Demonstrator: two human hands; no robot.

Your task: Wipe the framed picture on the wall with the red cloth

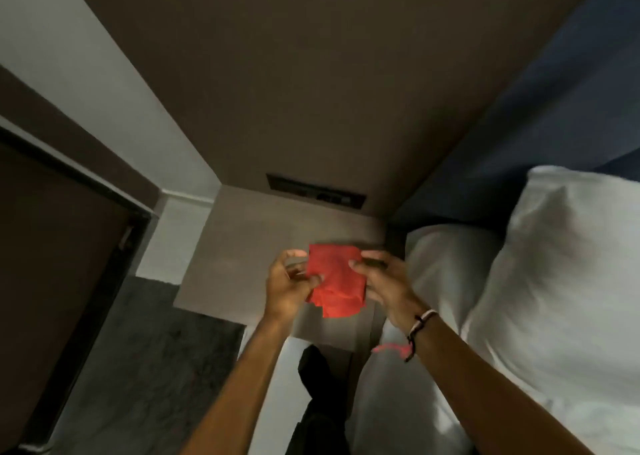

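Both hands apart, left hand and right hand pinching red cloth stretched between them.

Two hands, left and right, one red cloth, two white pillows, one switch panel.

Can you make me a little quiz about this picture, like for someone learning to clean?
1. True or false: only one hand holds the red cloth.
2. What lies to the right of the hands? A) white pillows B) a bucket C) a chair
3. Fill in: the right hand has a ____ on its wrist.

Key:
1. False. The left hand and the right hand both pinch the cloth.
2. A, the white pillows.
3. Bracelet.
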